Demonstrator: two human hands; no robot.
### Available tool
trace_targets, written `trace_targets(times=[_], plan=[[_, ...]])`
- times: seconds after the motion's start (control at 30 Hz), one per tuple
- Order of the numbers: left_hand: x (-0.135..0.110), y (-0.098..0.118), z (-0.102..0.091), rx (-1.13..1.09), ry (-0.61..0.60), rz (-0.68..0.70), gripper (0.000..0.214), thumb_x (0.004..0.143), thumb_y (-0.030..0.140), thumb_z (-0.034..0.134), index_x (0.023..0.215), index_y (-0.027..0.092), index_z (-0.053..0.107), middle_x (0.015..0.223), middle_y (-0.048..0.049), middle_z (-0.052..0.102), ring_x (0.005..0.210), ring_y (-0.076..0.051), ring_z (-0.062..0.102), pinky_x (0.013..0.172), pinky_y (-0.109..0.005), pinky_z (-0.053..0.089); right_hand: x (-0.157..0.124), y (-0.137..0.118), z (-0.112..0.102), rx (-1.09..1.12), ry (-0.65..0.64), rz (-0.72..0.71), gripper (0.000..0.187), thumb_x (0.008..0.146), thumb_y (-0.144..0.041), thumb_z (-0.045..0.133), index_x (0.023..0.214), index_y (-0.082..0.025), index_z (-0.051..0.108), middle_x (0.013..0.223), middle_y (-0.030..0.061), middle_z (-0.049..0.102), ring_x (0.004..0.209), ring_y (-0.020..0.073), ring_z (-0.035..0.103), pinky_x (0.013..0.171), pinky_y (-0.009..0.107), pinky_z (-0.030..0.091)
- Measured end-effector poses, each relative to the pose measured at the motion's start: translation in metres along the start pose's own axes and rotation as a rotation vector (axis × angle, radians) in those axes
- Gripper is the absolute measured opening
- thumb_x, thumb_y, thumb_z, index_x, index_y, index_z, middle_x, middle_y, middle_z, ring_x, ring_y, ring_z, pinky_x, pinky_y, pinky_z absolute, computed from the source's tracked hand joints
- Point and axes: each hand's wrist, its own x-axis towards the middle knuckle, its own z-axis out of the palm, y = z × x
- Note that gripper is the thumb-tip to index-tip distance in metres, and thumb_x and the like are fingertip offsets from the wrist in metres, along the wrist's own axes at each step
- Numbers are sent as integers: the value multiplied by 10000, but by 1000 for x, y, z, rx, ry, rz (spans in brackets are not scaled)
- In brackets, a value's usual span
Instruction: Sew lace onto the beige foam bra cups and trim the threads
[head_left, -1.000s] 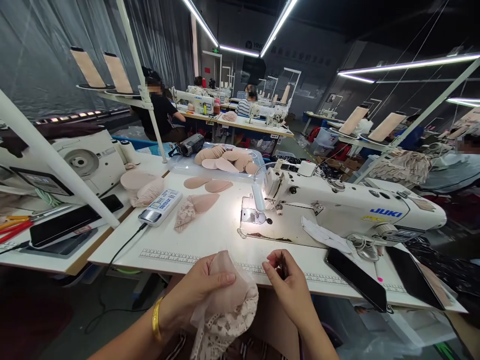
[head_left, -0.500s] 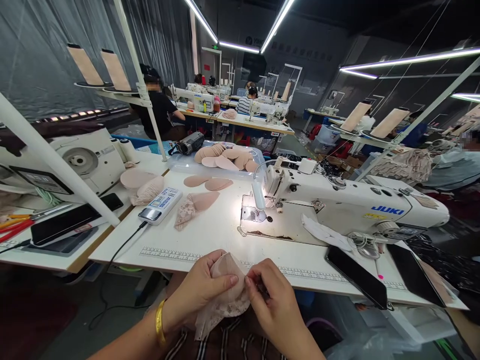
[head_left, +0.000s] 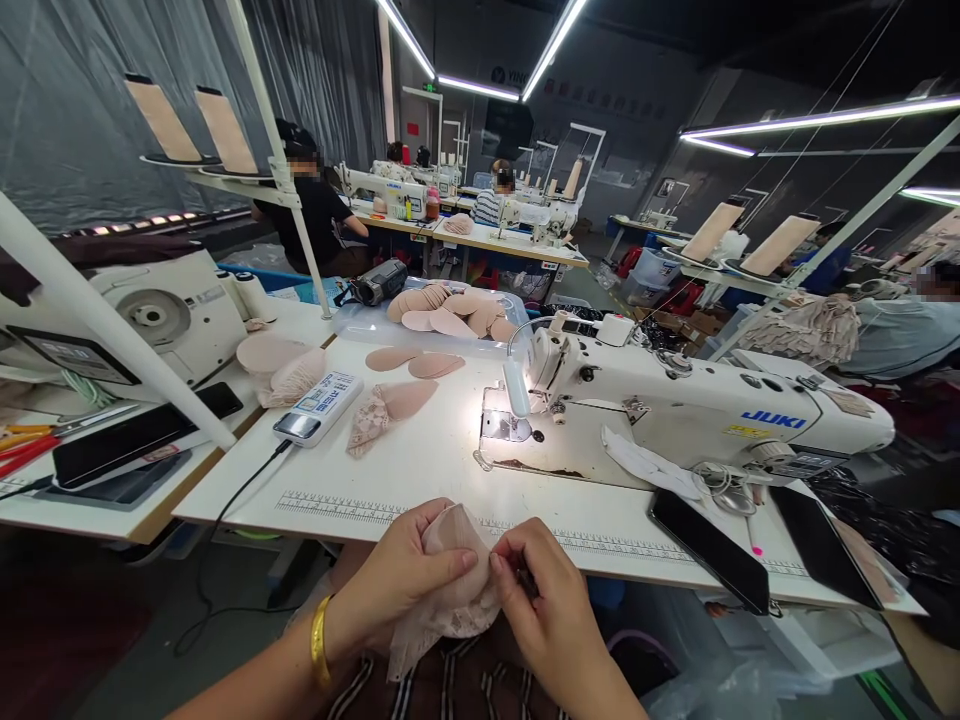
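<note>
My left hand (head_left: 401, 585) grips a beige lace-edged fabric piece (head_left: 450, 590) at the near edge of the white sewing table (head_left: 435, 470), above my lap. My right hand (head_left: 544, 600) pinches the same piece at its right edge, fingertips meeting my left thumb. A small dark tool seems tucked in my right fingers; I cannot make it out. A gold bangle (head_left: 320, 643) circles my left wrist. Beyond my hands stands a white JUKI sewing machine (head_left: 697, 415) with its needle lamp lit.
Another lace piece (head_left: 386, 405), beige cups (head_left: 412, 362) and a clear tray of cups (head_left: 450, 315) lie further back. A power bank (head_left: 319, 408) is at left, two phones (head_left: 709, 550) at right. Other people sit at sewing machines behind. A second machine (head_left: 161, 315) stands at left.
A second ago my right hand was apart from the fabric, which hung lower. It has since closed in on the piece's right edge; both hands now hold it bunched up.
</note>
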Motion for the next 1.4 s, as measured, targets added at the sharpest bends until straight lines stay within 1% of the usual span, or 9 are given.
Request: trace_targets(times=[0.1, 0.27, 0.43, 0.6, 0.87, 0.97, 1.27, 1.33, 1.4], plan=[[-1, 0, 2, 29, -10, -5, 413, 627, 356, 994, 803, 143, 687, 693, 5, 650, 634, -134, 578, 593, -212, 493, 3, 1, 5, 59, 8, 72, 138, 986, -242, 573, 854, -239, 538, 785, -13, 536, 708, 163, 507, 653, 273, 440], [-1, 2, 2, -57, -19, -9, 381, 620, 344, 997, 813, 154, 729, 724, -28, 683, 632, -160, 608, 589, -242, 512, 6, 14, 5, 569, 92, 404, 346, 1028, -570, 508, 931, -239, 527, 673, -67, 389, 547, 127, 350, 498, 243, 356], [1, 3, 2, -100, -30, -14, 365, 647, 347, 985, 859, 162, 751, 774, -53, 713, 669, -185, 645, 613, -265, 547, -2, 12, -4, 255, 80, 253, 249, 1026, -466, 587, 948, -231, 609, 829, -1, 551, 752, 169, 528, 676, 272, 460], [2, 0, 0, -35, -27, -13, 435, 646, 379, 984, 897, 139, 723, 796, -51, 711, 682, -177, 646, 620, -257, 551, -4, 3, 0, 83, 24, 68, 94, 1027, -299, 574, 962, -241, 608, 871, 8, 586, 781, 178, 568, 685, 280, 457], [0, -1, 4, -4, 5, -20, 459, 601, 392, 1005, 881, 155, 728, 790, -55, 717, 689, -190, 651, 622, -274, 548, 5, 14, 1, 275, 47, 304, 291, 1065, -466, 482, 892, -235, 526, 787, -17, 519, 737, 168, 510, 651, 275, 434], [0, -1, 3, -14, 13, -30, 452, 609, 402, 998, 867, 162, 716, 772, -45, 705, 670, -186, 644, 614, -278, 542, 3, 13, -4, 207, 61, 268, 279, 1067, -441, 503, 890, -230, 548, 793, -17, 522, 748, 165, 513, 681, 274, 438], [2, -2, 0, 104, -1, 17, 472, 669, 431, 957, 906, 145, 666, 784, -11, 666, 705, -156, 596, 644, -253, 517, -4, 6, -4, -29, 1, -53, 99, 983, -148, 552, 958, -242, 576, 883, 8, 595, 789, 176, 573, 695, 277, 452], [2, -1, 1, 147, -1, 24, 471, 676, 432, 950, 908, 137, 666, 786, -8, 662, 711, -149, 585, 647, -245, 506, -3, 7, -1, -21, 6, -9, 99, 960, -153, 568, 909, -238, 559, 860, 5, 580, 773, 176, 550, 693, 282, 438], [2, 0, 2, 169, -5, 18, 483, 676, 438, 948, 923, 130, 670, 794, -9, 664, 716, -147, 584, 655, -244, 504, -3, 9, 3, 124, -13, 147, 110, 982, -237, 579, 875, -231, 551, 829, -3, 551, 748, 166, 511, 686, 280, 425]])
